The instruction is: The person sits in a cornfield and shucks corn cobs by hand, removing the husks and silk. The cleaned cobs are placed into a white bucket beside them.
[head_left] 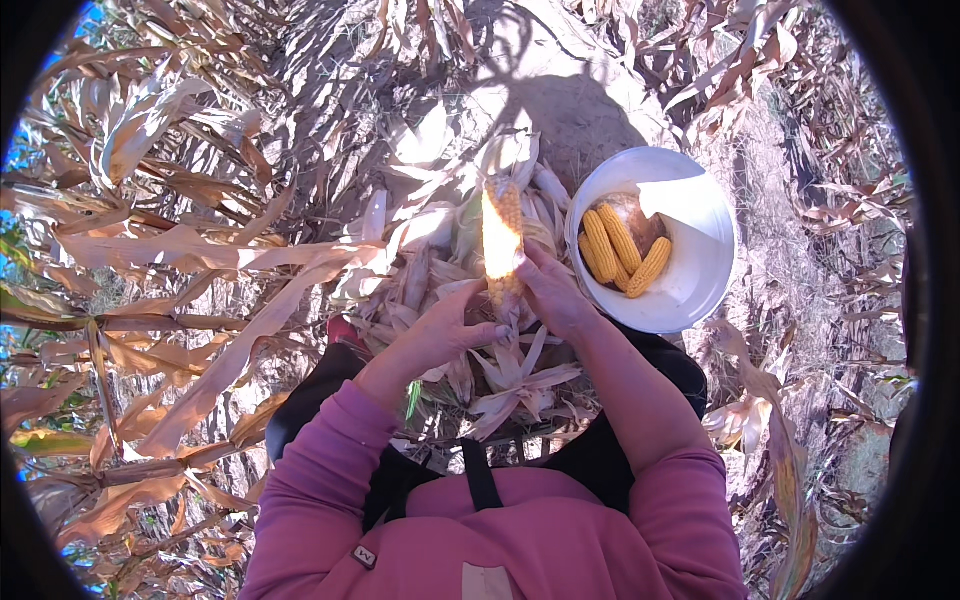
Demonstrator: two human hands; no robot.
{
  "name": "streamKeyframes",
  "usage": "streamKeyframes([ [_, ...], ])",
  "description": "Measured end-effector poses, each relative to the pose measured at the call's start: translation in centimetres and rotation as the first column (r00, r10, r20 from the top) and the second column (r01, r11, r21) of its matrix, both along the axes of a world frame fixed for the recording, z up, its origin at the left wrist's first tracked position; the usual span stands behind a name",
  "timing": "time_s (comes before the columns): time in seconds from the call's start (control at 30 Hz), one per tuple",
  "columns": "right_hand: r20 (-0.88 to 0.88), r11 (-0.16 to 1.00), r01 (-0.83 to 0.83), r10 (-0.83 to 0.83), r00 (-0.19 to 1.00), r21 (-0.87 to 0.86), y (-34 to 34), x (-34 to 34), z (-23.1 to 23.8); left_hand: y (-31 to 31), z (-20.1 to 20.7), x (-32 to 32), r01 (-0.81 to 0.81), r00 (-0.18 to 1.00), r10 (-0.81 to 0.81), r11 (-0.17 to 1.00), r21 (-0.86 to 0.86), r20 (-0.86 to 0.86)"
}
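Observation:
A bare yellow ear of corn (503, 225) stands nearly upright in the middle, its upper part in bright sun. My right hand (553, 290) grips it low on its right side, some fingers hidden behind. At the ear's lower left is my left hand (440, 328), its thumb stretched out and apart from the fingers, whose tips reach the ear's edge. Pale dry husks (430, 275) lie around and under both hands. To the right stands a white bucket (707, 262) with several husked ears (620, 240) at its bottom.
Dry corn stalks and leaves (190, 260) crowd the left side, some reaching toward my arm. More dry leaves (780, 480) lie at the right. Bare soil (570, 110) with a shadow on it stretches beyond the husks. My dark-clothed legs (670, 375) flank the husk pile.

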State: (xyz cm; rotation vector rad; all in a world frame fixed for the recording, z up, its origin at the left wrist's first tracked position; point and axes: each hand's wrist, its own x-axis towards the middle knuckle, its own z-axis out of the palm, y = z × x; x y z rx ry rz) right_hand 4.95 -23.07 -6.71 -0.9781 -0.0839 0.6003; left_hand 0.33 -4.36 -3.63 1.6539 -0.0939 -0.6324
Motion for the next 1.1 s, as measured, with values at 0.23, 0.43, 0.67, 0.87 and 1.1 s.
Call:
streamKeyframes([
  [0.23, 0.05, 0.999, 0.051, -0.05, 0.998, -0.016, 0.6, 0.1, -0.3, -0.1, -1.1, -0.2, 0.146, 0.983, -0.142, 0.989, 0.028, -0.118],
  [0.43, 0.296, 0.862, 0.181, -0.038, 0.955, -0.473, -0.8, 0.8, -0.4, 0.1, 2.2, 0.0, 0.489, 0.831, -0.527, 0.845, 0.214, 0.179],
  [0.67, 0.625, 0.567, 0.448, 0.157, 0.765, -0.691, -0.3, 0.2, -0.7, 0.7, -0.2, -2.8, 0.623, 0.639, -0.769, 0.506, 0.597, -0.014],
  [0.87, 0.631, 0.495, 0.461, 0.255, 0.733, -0.736, 0.7, -0.9, 0.9, 1.0, 0.1, 0.2, -0.133, 0.991, 0.126, 0.943, 0.305, 0.042],
  [1.1, 0.776, 0.681, 0.466, 0.247, 0.58, -0.565, 1.8, -1.6, -0.4, -0.1, -0.2, -0.1, -0.599, 0.797, 0.512, 0.736, -0.316, -0.319],
])
